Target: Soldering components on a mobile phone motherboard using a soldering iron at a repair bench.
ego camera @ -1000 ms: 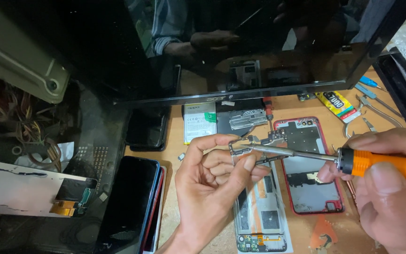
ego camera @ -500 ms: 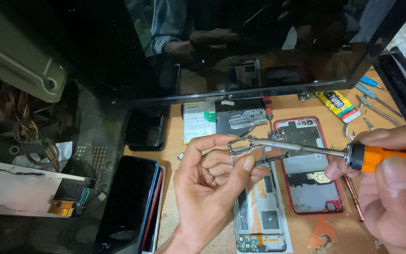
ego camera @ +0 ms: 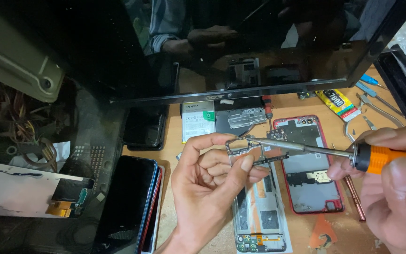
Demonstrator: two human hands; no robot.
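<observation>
Our left hand pinches the small circuit board at centre frame. Our right hand, gripping the orange-handled screwdriver, has slid rightward, its tip now on the board.

Single head-worn view, which looked steeply down from close above the wooden bench (both hands filled the lower frame); a dark screen bounded the far edge.
</observation>
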